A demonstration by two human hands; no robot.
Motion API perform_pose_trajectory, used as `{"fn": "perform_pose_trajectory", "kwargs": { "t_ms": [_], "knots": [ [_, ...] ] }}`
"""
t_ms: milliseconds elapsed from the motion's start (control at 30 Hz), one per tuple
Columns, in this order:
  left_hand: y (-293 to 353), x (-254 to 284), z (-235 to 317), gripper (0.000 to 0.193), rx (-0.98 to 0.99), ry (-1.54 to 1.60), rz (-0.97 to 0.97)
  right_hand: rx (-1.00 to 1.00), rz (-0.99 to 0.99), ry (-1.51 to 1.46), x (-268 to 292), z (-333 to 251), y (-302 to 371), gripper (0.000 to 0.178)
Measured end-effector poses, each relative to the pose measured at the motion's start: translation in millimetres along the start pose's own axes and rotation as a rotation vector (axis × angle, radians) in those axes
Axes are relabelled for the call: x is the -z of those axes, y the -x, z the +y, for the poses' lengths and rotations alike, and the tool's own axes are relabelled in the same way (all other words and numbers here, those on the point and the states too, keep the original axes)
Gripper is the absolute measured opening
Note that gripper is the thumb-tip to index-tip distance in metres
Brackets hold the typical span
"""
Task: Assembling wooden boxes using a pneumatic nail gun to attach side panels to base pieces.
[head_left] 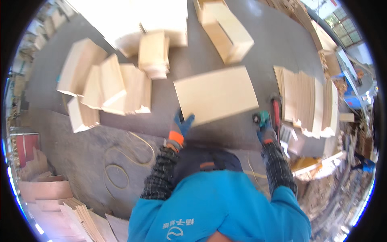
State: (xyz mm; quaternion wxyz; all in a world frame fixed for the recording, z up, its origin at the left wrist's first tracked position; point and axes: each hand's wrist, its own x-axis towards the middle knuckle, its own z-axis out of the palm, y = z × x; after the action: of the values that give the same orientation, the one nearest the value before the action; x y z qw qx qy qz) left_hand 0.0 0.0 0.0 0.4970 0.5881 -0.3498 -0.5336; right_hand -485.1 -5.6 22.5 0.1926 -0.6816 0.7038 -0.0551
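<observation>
A light rectangular wooden panel (217,95) lies at a slant on the dark work table in front of me. My left hand (184,126), in a blue and orange work glove, grips its near left corner with the thumb over the edge. Whether more wood sits beneath the panel, I cannot tell. To the right of the panel, my right hand (266,132), also gloved, is closed around a green and black power tool (263,117). The tool stays apart from the panel, and its exact kind is unclear. Just beyond that hand lies a red-handled tool (276,112).
Stacked boards (304,97) stand right of the tools. Wooden box parts (109,82) crowd the left, and an open wooden box (227,32) lies beyond the panel. Farther left is a small board pile (154,54). A pale hose (117,165) curls across the floor.
</observation>
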Motion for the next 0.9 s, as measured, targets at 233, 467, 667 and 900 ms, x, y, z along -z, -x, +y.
{"fn": "perform_pose_trajectory", "kwargs": {
  "t_ms": [233,467,667,900],
  "knots": [
    [9,4,26,0.063,0.049,-0.023,0.071,-0.010,0.252,-0.627,55,-40,-109,0.063],
    [12,12,40,0.063,0.123,-0.174,0.069,0.343,-0.044,-0.655,-70,-58,-223,0.035],
    [29,19,64,0.060,0.283,0.166,0.008,0.398,-0.372,-1.047,-40,-56,-211,0.044],
    [44,39,13,0.064,0.139,-0.012,-0.256,-0.192,-0.304,-1.172,88,-98,-79,0.063]
  ]
}}
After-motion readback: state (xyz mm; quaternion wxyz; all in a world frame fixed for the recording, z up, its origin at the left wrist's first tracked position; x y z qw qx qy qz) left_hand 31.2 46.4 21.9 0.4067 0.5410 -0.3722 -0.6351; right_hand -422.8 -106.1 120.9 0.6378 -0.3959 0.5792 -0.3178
